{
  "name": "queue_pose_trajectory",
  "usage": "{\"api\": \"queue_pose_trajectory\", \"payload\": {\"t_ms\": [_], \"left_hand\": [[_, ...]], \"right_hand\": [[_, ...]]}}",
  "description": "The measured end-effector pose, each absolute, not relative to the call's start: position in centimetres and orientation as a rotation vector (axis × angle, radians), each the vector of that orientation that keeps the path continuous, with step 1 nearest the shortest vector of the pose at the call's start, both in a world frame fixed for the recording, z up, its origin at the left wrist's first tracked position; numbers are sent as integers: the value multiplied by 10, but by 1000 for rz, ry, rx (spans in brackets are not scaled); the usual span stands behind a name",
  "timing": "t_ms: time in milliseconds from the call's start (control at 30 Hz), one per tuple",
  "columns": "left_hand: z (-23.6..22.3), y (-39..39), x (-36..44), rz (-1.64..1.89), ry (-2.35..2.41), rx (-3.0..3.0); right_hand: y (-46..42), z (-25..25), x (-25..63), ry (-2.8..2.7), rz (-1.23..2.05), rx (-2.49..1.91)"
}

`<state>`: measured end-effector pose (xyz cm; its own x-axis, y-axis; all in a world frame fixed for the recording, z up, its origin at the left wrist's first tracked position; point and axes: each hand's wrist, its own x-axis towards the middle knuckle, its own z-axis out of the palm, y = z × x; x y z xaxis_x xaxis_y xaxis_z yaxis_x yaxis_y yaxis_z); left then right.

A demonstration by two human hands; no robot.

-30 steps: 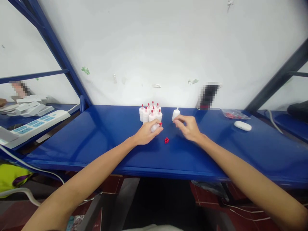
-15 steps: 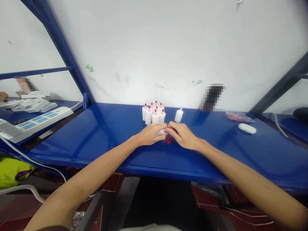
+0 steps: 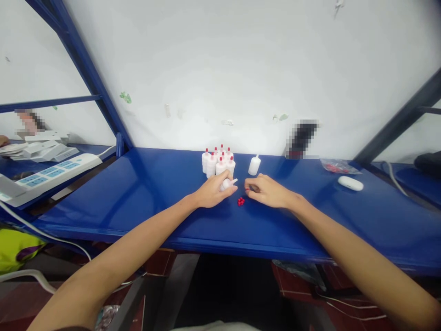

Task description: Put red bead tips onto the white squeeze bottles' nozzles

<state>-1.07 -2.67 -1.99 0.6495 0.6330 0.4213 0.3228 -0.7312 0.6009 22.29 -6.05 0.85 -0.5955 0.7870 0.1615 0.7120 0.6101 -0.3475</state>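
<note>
My left hand is wrapped round a white squeeze bottle, tilted so its bare nozzle points right. My right hand is a short gap away, its fingertips pinching a small red cap, mostly hidden by the fingers. Between and just below the hands lies a small cluster of red caps on the blue table. Behind my left hand stand several white bottles with red caps on, close together. One uncapped white bottle stands upright apart from them, to the right.
The blue table runs along a white wall. At its right are a clear bag with red pieces and a white oval case. A power strip and white boxes are at the left. Blue posts frame the sides.
My hands were together at the bottle's nozzle; now they are apart. The right hand has drawn back to the right with the red cap, and the bare nozzle shows.
</note>
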Motion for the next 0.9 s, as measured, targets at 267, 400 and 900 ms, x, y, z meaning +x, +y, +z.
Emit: {"api": "queue_pose_trajectory", "payload": {"t_ms": [267,400,900], "left_hand": [[-15,-27,-9,777,744,2368],[-14,-26,-8,770,763,2416],[-14,-26,-8,706,787,2528]], "right_hand": [[-65,7,222,-2610,339,-1210],[-64,7,222,-2602,364,-1221],[-64,5,220,-2580,463,-1177]]}}
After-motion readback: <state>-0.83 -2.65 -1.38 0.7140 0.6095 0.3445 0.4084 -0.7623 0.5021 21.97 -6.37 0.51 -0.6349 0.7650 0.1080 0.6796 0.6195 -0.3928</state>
